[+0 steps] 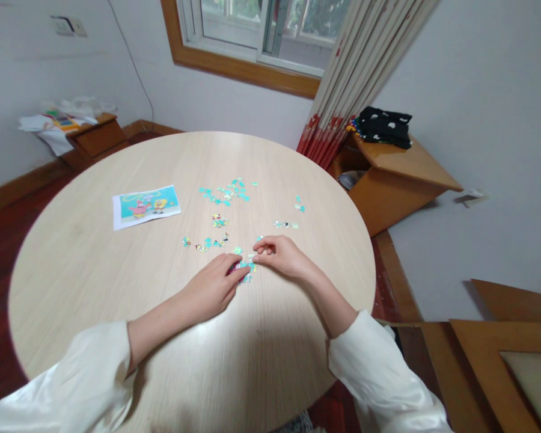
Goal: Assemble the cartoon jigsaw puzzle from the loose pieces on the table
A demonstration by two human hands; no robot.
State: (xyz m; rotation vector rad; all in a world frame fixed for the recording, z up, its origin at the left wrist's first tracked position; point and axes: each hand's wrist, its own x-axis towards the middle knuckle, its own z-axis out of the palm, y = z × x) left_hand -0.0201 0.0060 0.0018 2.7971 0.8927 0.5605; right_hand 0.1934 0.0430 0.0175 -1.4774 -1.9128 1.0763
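Observation:
My left hand (214,282) rests on the table with its fingers stretched out, the tips touching a small joined cluster of jigsaw puzzle pieces (247,278). My right hand (283,255) is just to the right, thumb and fingers curled in a pinch on a small pale puzzle piece (251,257) at the cluster's upper edge. The fingers partly cover the cluster. A loose green puzzle piece (237,250) lies just above it. To the upper left lies a printed reference picture (149,206) with cartoon figures on a turquoise ground.
Turquoise loose pieces (228,192) are spread beyond my hands. Smaller groups lie nearer, including a mixed pile (219,221) and a short row (285,225). The round wooden table (94,264) fills the middle. A wooden cabinet (397,171) stands at the right, beside a curtain (342,78).

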